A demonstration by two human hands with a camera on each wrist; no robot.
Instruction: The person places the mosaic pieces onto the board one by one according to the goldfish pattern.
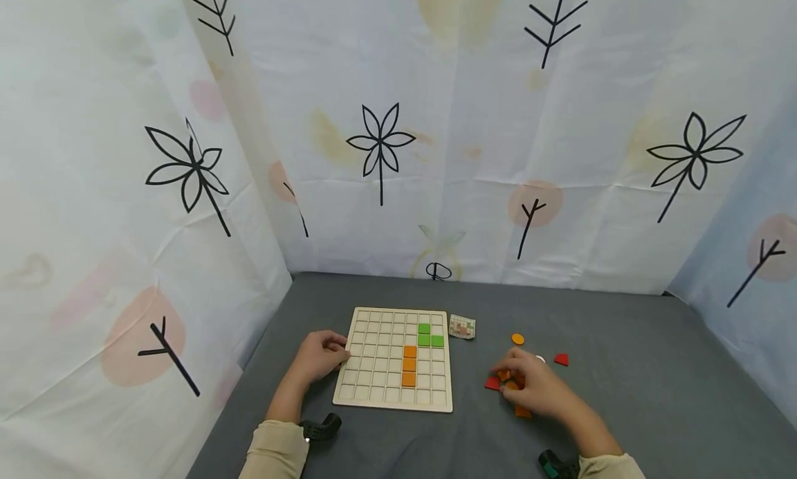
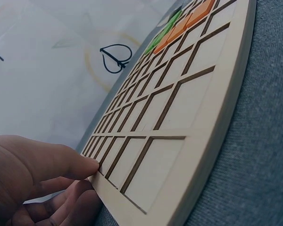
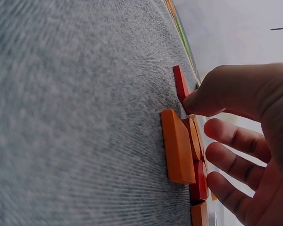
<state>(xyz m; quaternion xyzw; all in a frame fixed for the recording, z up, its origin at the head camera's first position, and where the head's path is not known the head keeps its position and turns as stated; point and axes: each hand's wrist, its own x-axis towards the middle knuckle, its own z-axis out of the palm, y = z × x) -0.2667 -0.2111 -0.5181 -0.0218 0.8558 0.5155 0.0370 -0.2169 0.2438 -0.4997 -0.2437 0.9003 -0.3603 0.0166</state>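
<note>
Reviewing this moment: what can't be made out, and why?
Small card, head view: print too small to read.
White piece, head view: partly behind right hand, shape unclear.
Index fingertip, right wrist view: hidden behind the thumb.
Wooden board, left wrist view: part cut off by the top edge.

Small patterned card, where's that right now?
In the head view, the small patterned card lies on the gray cloth just right of the wooden grid board, near its far right corner.
</note>
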